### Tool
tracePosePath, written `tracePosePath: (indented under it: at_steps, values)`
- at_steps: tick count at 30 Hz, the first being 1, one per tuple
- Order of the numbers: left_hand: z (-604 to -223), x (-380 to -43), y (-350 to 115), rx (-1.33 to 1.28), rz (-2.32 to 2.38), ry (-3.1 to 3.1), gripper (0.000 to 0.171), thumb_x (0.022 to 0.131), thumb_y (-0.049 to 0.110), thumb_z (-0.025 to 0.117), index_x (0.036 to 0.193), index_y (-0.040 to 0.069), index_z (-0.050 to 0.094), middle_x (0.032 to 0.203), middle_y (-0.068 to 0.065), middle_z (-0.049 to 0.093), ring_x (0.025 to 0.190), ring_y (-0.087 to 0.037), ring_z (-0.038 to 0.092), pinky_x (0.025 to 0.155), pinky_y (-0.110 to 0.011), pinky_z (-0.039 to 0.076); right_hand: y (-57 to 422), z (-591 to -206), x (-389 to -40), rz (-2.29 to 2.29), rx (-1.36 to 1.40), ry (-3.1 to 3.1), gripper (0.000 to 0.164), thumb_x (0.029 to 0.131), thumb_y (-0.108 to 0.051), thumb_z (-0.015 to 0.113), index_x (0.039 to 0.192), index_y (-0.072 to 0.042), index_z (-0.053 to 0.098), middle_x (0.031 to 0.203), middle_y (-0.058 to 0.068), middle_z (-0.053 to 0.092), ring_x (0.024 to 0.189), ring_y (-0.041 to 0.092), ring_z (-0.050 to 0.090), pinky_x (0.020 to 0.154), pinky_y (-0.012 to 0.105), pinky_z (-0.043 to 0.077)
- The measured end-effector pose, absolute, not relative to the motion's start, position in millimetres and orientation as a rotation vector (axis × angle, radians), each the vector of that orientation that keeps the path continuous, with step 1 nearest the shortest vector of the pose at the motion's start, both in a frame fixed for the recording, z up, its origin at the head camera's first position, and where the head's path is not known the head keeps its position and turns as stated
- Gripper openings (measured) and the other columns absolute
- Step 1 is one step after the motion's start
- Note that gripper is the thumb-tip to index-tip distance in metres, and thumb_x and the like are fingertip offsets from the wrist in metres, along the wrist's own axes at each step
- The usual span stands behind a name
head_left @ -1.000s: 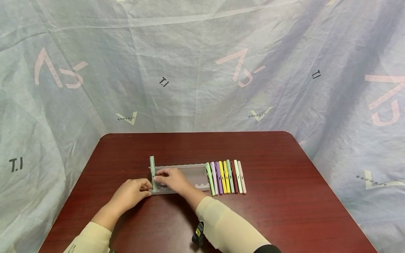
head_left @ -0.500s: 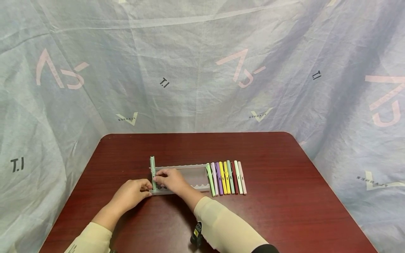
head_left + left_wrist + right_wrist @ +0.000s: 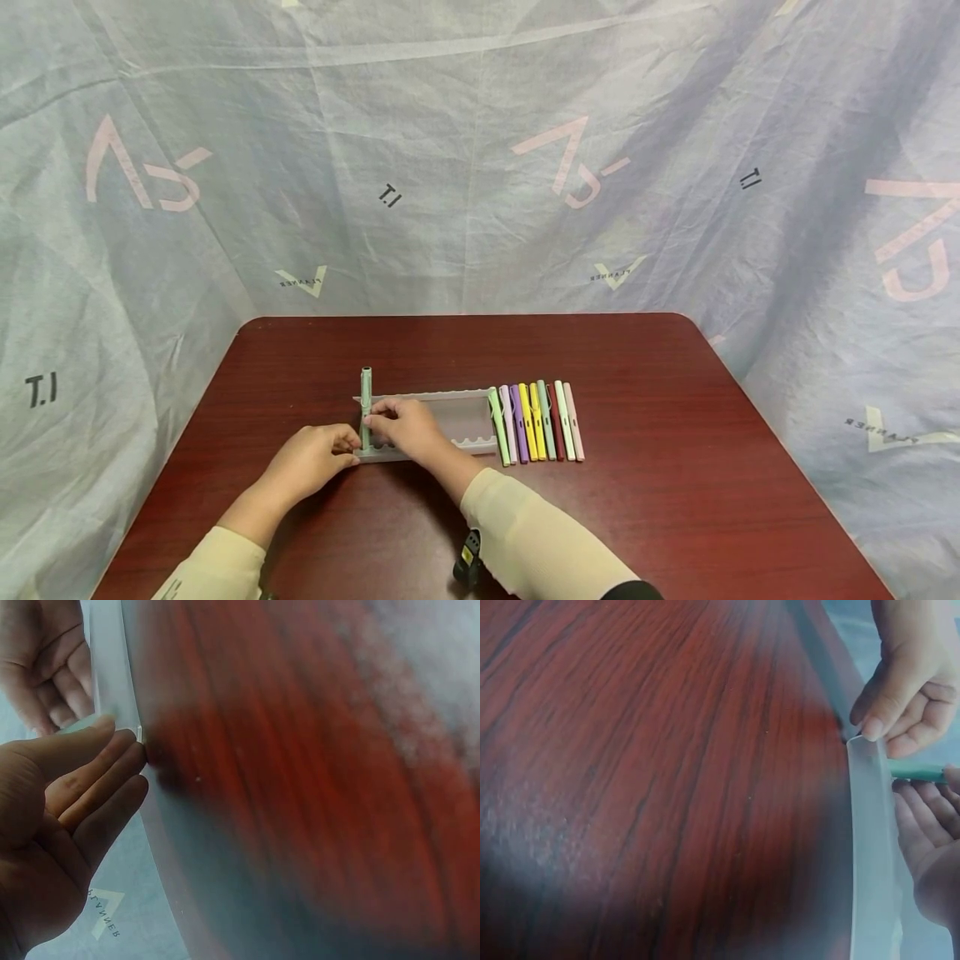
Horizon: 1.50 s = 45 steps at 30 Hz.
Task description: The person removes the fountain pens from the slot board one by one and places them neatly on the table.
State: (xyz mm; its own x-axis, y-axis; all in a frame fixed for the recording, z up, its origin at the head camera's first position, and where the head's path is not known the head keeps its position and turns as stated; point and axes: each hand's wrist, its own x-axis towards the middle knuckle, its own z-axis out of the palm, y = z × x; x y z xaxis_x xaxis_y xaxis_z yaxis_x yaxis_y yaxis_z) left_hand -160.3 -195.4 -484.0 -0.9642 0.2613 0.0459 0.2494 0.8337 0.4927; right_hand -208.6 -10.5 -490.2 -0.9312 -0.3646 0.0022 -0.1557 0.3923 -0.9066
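Note:
A clear plastic pen tray [image 3: 435, 393] with notched long edges lies on the table. Across its left end is a pale green pen [image 3: 366, 387], its far end jutting past the back rim. My right hand [image 3: 408, 423] pinches this pen near its middle between thumb and fingers. At the near left corner of the tray, my left hand [image 3: 306, 462] grips the edge. In the right wrist view the left thumb presses on the tray's corner [image 3: 866, 750], and the green pen [image 3: 919, 772] runs from the tray wall to the right fingers.
Several pens lie side by side at the tray's right end: a light green pen [image 3: 499, 427], purple pen [image 3: 519, 423], yellow pens, a dark red pen [image 3: 557, 421] and a pink pen [image 3: 573, 421] among them. The dark red table [image 3: 675, 500] is bordered by hanging grey cloth [image 3: 465, 167].
The far end of the green pen has swung slightly to the right, and its clip side has turned. My left hand has stayed on the tray corner.

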Motion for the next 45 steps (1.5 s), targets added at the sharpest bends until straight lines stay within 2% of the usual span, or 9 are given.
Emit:
tracePosePath:
  at_steps: [4,8,14,19,24,30,34,39,45]
  values:
    - [-484,-161,-196,0.418,0.797,2.986,0.014,0.082,0.016,0.079,0.093,0.019,0.070,0.090,0.006,0.074,0.087,-0.014,0.071,0.078,-0.040,0.056,-7,-485,-209,-1.661,-0.491,2.401,0.015,0.093,-0.026,0.069,0.099,-0.013,0.071,0.083,-0.005,0.070,0.070,0.012,0.069,0.060,0.022,0.052]
    - [-484,-161,-195,0.414,0.788,2.989,0.014,0.082,0.017,0.079,0.093,0.020,0.070,0.090,0.006,0.073,0.086,-0.014,0.070,0.078,-0.040,0.056,-2,-480,-209,-1.824,-0.526,2.238,0.014,0.094,-0.019,0.066,0.099,-0.006,0.066,0.091,0.008,0.073,0.082,0.029,0.073,0.069,0.034,0.060]
    - [-483,-161,-195,0.411,0.777,2.989,0.014,0.082,0.017,0.079,0.093,0.019,0.070,0.090,0.006,0.073,0.086,-0.014,0.070,0.078,-0.040,0.056,12,-477,-209,-1.959,-0.531,2.007,0.013,0.096,-0.011,0.063,0.098,0.001,0.058,0.101,0.023,0.072,0.085,0.027,0.074,0.074,0.050,0.059]
    - [-483,-162,-195,0.422,0.778,2.995,0.013,0.082,0.017,0.079,0.092,0.019,0.070,0.088,0.007,0.073,0.085,-0.013,0.069,0.077,-0.039,0.055,26,-480,-210,-1.983,-0.521,1.911,0.020,0.096,-0.007,0.061,0.107,0.009,0.057,0.097,0.028,0.070,0.087,0.037,0.073,0.076,0.052,0.058]
    - [-484,-162,-195,0.432,0.773,3.007,0.013,0.081,0.017,0.079,0.091,0.019,0.070,0.086,0.008,0.073,0.084,-0.012,0.069,0.076,-0.038,0.055,41,-482,-211,-2.033,-0.494,1.774,0.027,0.096,-0.003,0.060,0.115,0.015,0.052,0.108,0.040,0.063,0.088,0.037,0.072,0.080,0.056,0.056]
    - [-484,-161,-195,0.426,0.772,3.009,0.014,0.081,0.018,0.079,0.091,0.019,0.070,0.087,0.008,0.073,0.084,-0.012,0.070,0.078,-0.039,0.055,58,-482,-211,-2.042,-0.440,1.729,0.023,0.094,-0.002,0.063,0.112,0.006,0.051,0.105,0.030,0.068,0.088,0.028,0.073,0.083,0.051,0.057]
    - [-483,-160,-194,0.424,0.773,3.007,0.013,0.081,0.018,0.079,0.091,0.020,0.070,0.087,0.008,0.073,0.085,-0.013,0.070,0.079,-0.040,0.055,66,-484,-212,-2.039,-0.408,1.693,0.032,0.093,0.000,0.063,0.120,0.009,0.050,0.099,0.022,0.069,0.084,0.024,0.072,0.083,0.050,0.057]
    - [-482,-159,-193,0.408,0.773,2.995,0.013,0.082,0.018,0.079,0.092,0.020,0.070,0.088,0.008,0.073,0.086,-0.013,0.070,0.081,-0.041,0.055,74,-486,-211,-2.031,-0.411,1.653,0.038,0.093,0.002,0.062,0.124,0.017,0.046,0.106,0.033,0.065,0.084,0.024,0.072,0.084,0.050,0.057]
    - [-482,-159,-193,0.386,0.764,2.986,0.013,0.082,0.018,0.079,0.092,0.021,0.070,0.088,0.007,0.073,0.087,-0.014,0.070,0.081,-0.041,0.055,83,-486,-210,-2.042,-0.400,1.640,0.025,0.091,0.002,0.065,0.110,0.004,0.048,0.098,0.022,0.071,0.085,0.027,0.073,0.086,0.054,0.055]
